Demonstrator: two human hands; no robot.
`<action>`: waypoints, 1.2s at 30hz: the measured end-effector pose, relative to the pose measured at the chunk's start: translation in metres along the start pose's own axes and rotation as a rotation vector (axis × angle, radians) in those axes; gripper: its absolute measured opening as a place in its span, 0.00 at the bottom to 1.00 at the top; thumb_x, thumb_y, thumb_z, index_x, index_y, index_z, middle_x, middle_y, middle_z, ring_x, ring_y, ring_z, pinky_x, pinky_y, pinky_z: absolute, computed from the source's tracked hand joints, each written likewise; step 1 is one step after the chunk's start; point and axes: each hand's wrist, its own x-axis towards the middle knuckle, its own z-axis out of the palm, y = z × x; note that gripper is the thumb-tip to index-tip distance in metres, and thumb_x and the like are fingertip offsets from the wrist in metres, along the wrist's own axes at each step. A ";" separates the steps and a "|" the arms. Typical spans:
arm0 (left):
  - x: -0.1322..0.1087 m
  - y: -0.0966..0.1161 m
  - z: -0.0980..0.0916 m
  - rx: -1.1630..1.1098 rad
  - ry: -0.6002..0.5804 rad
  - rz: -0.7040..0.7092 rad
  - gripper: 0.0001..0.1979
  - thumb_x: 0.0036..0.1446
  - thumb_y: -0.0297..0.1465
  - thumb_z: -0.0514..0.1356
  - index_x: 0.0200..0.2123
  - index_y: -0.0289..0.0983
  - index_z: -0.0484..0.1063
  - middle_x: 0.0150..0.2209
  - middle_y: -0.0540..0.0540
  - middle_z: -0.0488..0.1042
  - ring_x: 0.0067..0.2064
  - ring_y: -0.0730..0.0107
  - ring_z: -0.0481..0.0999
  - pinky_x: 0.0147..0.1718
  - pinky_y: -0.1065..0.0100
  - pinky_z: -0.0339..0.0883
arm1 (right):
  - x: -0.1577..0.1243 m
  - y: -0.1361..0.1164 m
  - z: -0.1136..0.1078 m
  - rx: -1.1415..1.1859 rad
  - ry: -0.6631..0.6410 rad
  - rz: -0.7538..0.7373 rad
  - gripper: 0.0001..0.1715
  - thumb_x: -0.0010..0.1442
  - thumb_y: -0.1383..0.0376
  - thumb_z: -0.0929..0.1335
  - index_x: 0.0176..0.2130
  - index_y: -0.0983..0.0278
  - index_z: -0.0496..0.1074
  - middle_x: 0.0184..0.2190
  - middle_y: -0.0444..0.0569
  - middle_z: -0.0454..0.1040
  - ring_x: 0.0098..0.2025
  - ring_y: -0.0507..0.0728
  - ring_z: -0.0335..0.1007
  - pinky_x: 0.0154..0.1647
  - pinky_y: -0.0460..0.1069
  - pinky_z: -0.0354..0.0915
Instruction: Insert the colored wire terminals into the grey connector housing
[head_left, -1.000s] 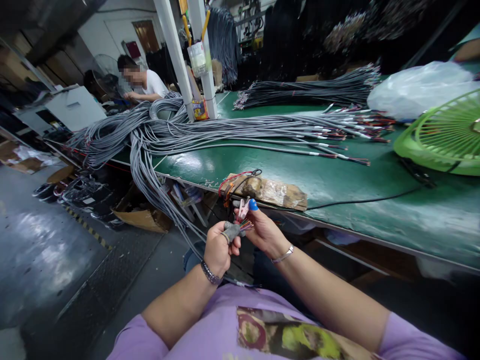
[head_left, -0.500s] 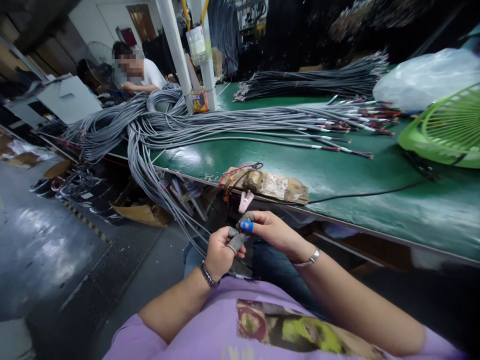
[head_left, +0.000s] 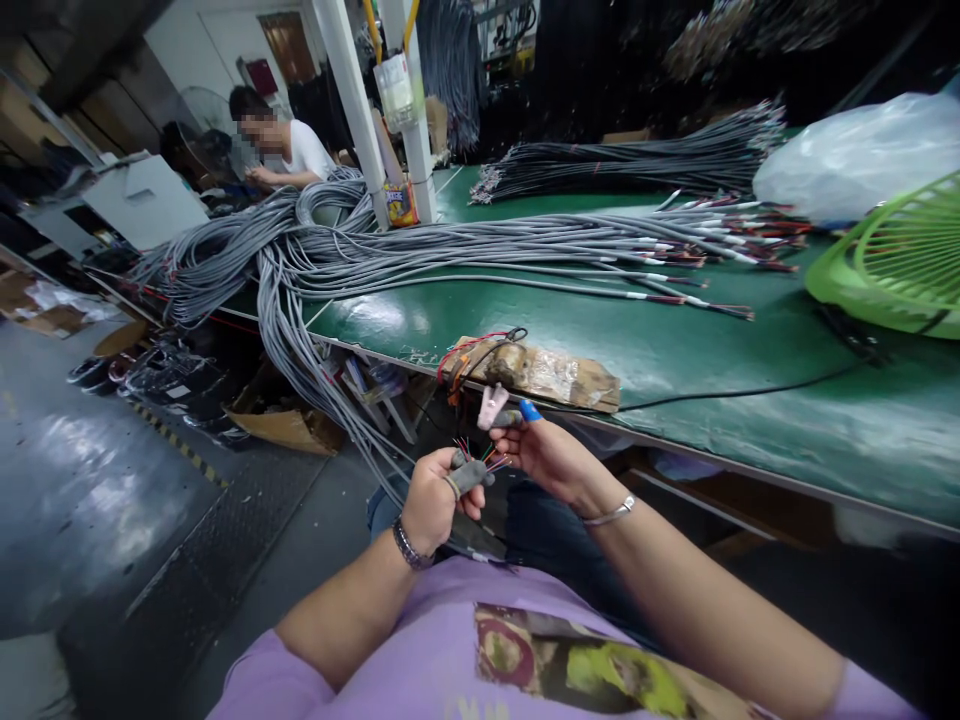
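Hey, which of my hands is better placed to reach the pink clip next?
Probably your right hand: it's close beside the pink clip, while your left hand is busy gripping the colored wires.

We had room above the green tabletop point(head_left: 675, 345) between the gray cables point(head_left: 450, 245) and the wooden board point(head_left: 551, 373); that board and the pink clip point(head_left: 491, 408) obstructed our right hand point(head_left: 551, 455) ahead.

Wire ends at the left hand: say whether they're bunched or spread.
Spread. The coloured wire ends fan out in differing directions from the left hand, with gaps between them.
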 end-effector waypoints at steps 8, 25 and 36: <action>0.008 0.007 0.001 -0.001 0.013 0.022 0.14 0.47 0.38 0.64 0.21 0.34 0.67 0.14 0.52 0.68 0.12 0.80 0.63 0.11 0.78 0.52 | 0.004 -0.003 0.025 -0.074 -0.077 -0.161 0.23 0.49 0.47 0.71 0.28 0.65 0.72 0.24 0.44 0.70 0.25 0.49 0.62 0.27 0.46 0.60; 0.003 -0.005 -0.004 0.186 0.065 0.069 0.13 0.49 0.36 0.62 0.20 0.35 0.65 0.16 0.52 0.69 0.14 0.79 0.66 0.14 0.77 0.55 | -0.020 0.006 0.029 -0.514 0.044 -0.304 0.17 0.46 0.53 0.73 0.26 0.65 0.74 0.23 0.44 0.72 0.28 0.52 0.63 0.34 0.49 0.60; -0.002 -0.004 -0.001 0.118 0.022 0.036 0.17 0.47 0.41 0.64 0.20 0.35 0.65 0.16 0.52 0.69 0.15 0.79 0.65 0.14 0.76 0.52 | -0.020 0.009 0.026 -0.362 0.017 -0.172 0.18 0.45 0.53 0.73 0.24 0.65 0.70 0.21 0.43 0.69 0.25 0.50 0.61 0.30 0.48 0.59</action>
